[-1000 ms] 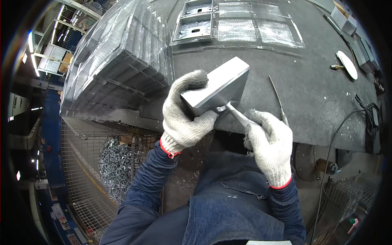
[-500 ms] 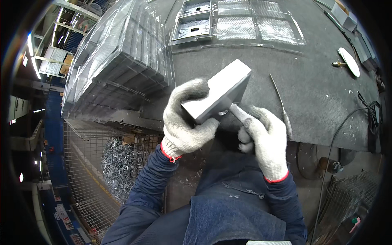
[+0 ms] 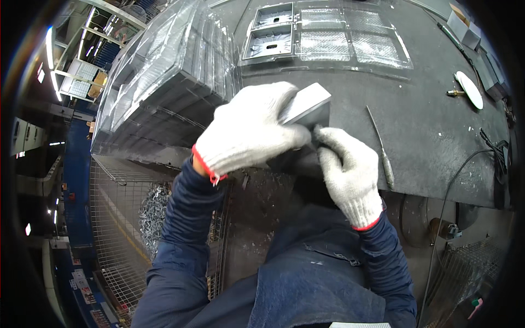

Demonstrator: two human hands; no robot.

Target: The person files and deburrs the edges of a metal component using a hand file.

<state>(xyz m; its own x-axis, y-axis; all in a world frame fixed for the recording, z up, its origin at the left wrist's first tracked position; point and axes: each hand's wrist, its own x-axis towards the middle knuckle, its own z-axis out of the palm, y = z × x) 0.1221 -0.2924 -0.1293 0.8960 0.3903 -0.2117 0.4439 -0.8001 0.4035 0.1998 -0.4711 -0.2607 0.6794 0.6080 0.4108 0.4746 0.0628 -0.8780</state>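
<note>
My left hand (image 3: 254,128), in a white knit glove with a red cuff, wraps round a grey box-shaped metal part (image 3: 313,104) with a pale, smooth face. The hand covers much of this part, which is held tilted above the bench's front edge. My gloved right hand (image 3: 350,175) is closed, thumb and fingertips pressed together near the part's lower edge. Whatever it pinches there is hidden and smeared by motion. To its right, a thin pointed tool (image 3: 379,147) with a grey handle lies on the dark bench (image 3: 421,126).
Clear plastic trays (image 3: 164,71) are stacked high at the left. Another tray (image 3: 350,65) behind my hands holds two open metal housings (image 3: 268,42). A white disc (image 3: 469,90) and a black cable (image 3: 465,164) lie right. A wire cage (image 3: 117,202) with metal bits stands lower left.
My left hand has rolled over the part, its back now showing and more of the part covered. The right hand has drawn in closer; the grey stick-like thing at its fingers is now hidden.
</note>
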